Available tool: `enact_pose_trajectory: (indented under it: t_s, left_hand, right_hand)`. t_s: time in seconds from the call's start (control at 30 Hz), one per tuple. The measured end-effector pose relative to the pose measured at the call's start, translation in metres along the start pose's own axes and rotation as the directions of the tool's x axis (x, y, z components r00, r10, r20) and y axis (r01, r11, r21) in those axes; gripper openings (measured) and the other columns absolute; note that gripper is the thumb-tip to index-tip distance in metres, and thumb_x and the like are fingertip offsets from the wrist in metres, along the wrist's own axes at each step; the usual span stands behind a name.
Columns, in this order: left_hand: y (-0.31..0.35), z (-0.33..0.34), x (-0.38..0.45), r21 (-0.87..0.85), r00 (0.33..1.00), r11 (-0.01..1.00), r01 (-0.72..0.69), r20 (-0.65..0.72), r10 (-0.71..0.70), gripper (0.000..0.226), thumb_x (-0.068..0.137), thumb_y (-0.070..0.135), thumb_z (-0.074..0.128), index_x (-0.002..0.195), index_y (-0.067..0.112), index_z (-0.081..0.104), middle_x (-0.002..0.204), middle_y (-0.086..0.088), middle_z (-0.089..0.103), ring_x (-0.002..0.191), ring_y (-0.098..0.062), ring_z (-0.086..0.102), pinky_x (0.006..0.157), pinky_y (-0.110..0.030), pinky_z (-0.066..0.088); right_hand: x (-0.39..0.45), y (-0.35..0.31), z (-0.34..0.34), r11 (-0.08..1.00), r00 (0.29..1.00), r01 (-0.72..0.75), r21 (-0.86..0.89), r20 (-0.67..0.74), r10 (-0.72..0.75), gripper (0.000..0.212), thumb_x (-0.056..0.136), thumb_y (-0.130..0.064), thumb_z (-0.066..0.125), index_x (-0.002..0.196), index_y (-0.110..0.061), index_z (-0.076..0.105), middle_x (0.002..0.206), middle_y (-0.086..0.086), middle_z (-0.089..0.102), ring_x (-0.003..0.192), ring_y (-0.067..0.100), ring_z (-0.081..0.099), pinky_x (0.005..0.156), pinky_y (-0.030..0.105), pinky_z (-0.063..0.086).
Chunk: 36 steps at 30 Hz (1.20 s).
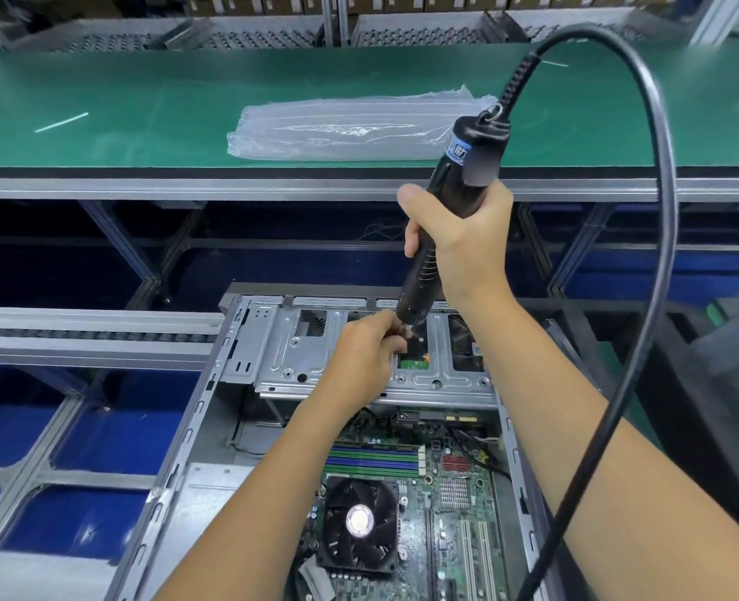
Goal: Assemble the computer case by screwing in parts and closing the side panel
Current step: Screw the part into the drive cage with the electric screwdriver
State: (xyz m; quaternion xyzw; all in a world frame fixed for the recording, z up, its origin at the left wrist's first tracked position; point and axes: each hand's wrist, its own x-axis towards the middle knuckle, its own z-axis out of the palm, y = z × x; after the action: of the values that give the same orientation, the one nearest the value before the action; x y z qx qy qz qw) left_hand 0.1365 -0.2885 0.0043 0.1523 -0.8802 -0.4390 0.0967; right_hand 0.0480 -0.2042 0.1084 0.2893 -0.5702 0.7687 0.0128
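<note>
head view: green bench [151,93], blue bins [112,431]

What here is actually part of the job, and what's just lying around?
In use: electric screwdriver in the right hand; left hand at its tip; drive bracket; computer case.
Lying about: plastic bag; green bench.

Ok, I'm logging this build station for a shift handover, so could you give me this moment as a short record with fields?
tool: electric screwdriver, corded, tilted, tip down at the drive cage
right hand: right hand grips the screwdriver body
left hand: left hand, fingers curled at the bit tip; screw not visible
case: computer case open, no side panel on it, motherboard and CPU fan exposed
bench behind: clear plastic bag on green mat
</note>
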Motion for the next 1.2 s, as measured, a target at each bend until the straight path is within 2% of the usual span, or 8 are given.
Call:
enact_pose_trajectory:
  t_s: [0.27, 0.6, 0.77, 0.8, 0.87, 0.93, 1.0, 1.2]
  left_hand:
    - [-0.003, -0.004, -0.005, -0.096, 0.997, 0.993, -0.071, -0.046, 0.067, 0.022, 0.088, 0.006, 0.061, 0.086, 0.028, 0.061, 0.076, 0.019, 0.059, 0.065, 0.003, 0.053, 0.058, -0.005, 0.037]
    - [-0.002, -0.009, -0.008, -0.263, 0.994, 0.959, -0.104, -0.013, 0.104, 0.03, 0.087, -0.001, 0.06, 0.098, 0.027, 0.063, 0.084, 0.005, 0.068, 0.086, -0.013, 0.064, 0.08, -0.023, 0.052]
    - [0.008, -0.031, -0.016, -0.028, 0.976, 0.984, -0.178, -0.132, 0.173, 0.014, 0.088, 0.028, 0.064, 0.081, 0.018, 0.07, 0.072, 0.009, 0.067, 0.067, -0.005, 0.06, 0.063, -0.021, 0.048]
    - [0.01, -0.037, -0.018, -0.038, 0.987, 0.988, -0.147, -0.068, 0.144, 0.028, 0.089, 0.037, 0.061, 0.07, 0.018, 0.07, 0.064, 0.004, 0.067, 0.058, -0.008, 0.06, 0.057, -0.023, 0.047]
    - [0.014, -0.042, -0.029, -0.078, 0.932, 0.996, 0.05, 0.362, -0.018, 0.043, 0.089, 0.046, 0.057, 0.064, 0.014, 0.068, 0.061, -0.003, 0.07, 0.051, -0.011, 0.063, 0.052, -0.022, 0.048]
    - [0.011, -0.035, -0.04, 0.057, 0.667, 0.975, 0.213, 0.721, -0.188, 0.045, 0.087, 0.049, 0.059, 0.073, 0.007, 0.067, 0.074, -0.01, 0.073, 0.058, -0.014, 0.067, 0.054, -0.019, 0.051]
    - [0.0, -0.024, -0.048, 0.189, 0.535, 0.94, 0.284, 0.783, -0.318, 0.044, 0.083, 0.052, 0.063, 0.075, 0.009, 0.061, 0.078, -0.01, 0.072, 0.06, -0.015, 0.067, 0.056, -0.018, 0.051]
    - [-0.026, -0.004, -0.05, 0.127, 0.605, 0.884, 0.45, 0.685, -0.406, 0.048, 0.07, 0.063, 0.067, 0.078, 0.016, 0.062, 0.066, 0.002, 0.065, 0.05, -0.007, 0.052, 0.065, -0.022, 0.045]
  right_hand:
    - [0.001, -0.006, 0.0, 1.0, 1.0, -0.01, 0.015, -0.023, 0.011, 0.025, 0.082, -0.01, 0.071, 0.068, -0.008, 0.051, 0.048, 0.001, 0.052, 0.039, 0.024, 0.048, 0.05, 0.025, 0.043]
    - [0.002, -0.012, 0.0, 0.998, 0.992, -0.041, 0.042, -0.121, 0.045, 0.027, 0.078, -0.011, 0.073, 0.067, -0.011, 0.048, 0.049, 0.001, 0.051, 0.038, 0.024, 0.048, 0.046, 0.026, 0.042]
    - [-0.002, -0.006, -0.001, 0.999, 0.995, -0.041, -0.01, -0.09, 0.04, 0.023, 0.08, -0.008, 0.071, 0.077, 0.007, 0.054, 0.056, 0.015, 0.052, 0.04, 0.026, 0.049, 0.048, 0.029, 0.043]
    - [-0.003, -0.005, -0.002, 0.999, 0.995, -0.043, -0.016, -0.086, 0.041, 0.025, 0.081, -0.007, 0.071, 0.079, 0.011, 0.054, 0.058, 0.017, 0.052, 0.041, 0.025, 0.049, 0.049, 0.029, 0.044]
    - [-0.004, -0.004, -0.001, 0.998, 0.996, -0.048, -0.029, -0.077, 0.045, 0.025, 0.081, -0.007, 0.07, 0.079, 0.011, 0.053, 0.06, 0.018, 0.052, 0.04, 0.024, 0.049, 0.048, 0.029, 0.044]
    - [-0.005, -0.003, 0.0, 0.997, 0.996, -0.058, -0.04, -0.075, 0.055, 0.021, 0.081, -0.005, 0.071, 0.077, 0.005, 0.053, 0.06, 0.017, 0.052, 0.04, 0.024, 0.048, 0.047, 0.028, 0.043]
    - [-0.007, -0.002, 0.002, 0.997, 0.996, -0.057, -0.05, -0.075, 0.053, 0.022, 0.081, -0.004, 0.071, 0.075, -0.002, 0.05, 0.06, 0.015, 0.052, 0.04, 0.023, 0.048, 0.047, 0.028, 0.044]
    - [-0.008, -0.002, 0.006, 0.997, 0.997, -0.044, -0.057, -0.06, 0.041, 0.02, 0.083, -0.002, 0.071, 0.076, -0.003, 0.052, 0.058, 0.009, 0.055, 0.042, 0.02, 0.05, 0.048, 0.026, 0.046]
